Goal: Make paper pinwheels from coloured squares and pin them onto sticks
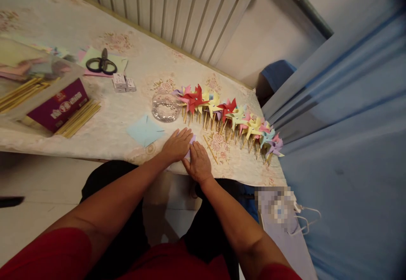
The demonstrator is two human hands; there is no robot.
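The lilac paper piece lies flat at the near edge of the table, mostly covered. My left grip and right grip both rest on it, palms down and fingers spread, closed round nothing.

- Just beyond the right grip: one loose wooden stick, then a row of paper pinwheels.
- Just left of the left grip: a pale blue paper square.
- Beyond the left grip: a glass dish, contents too small to identify.
- Far left: a clear tub holding sticks and coloured paper. A maroon carton sits at its near wall; I cannot tell whether it is inside.
- Scissors lie on pastel sheets.
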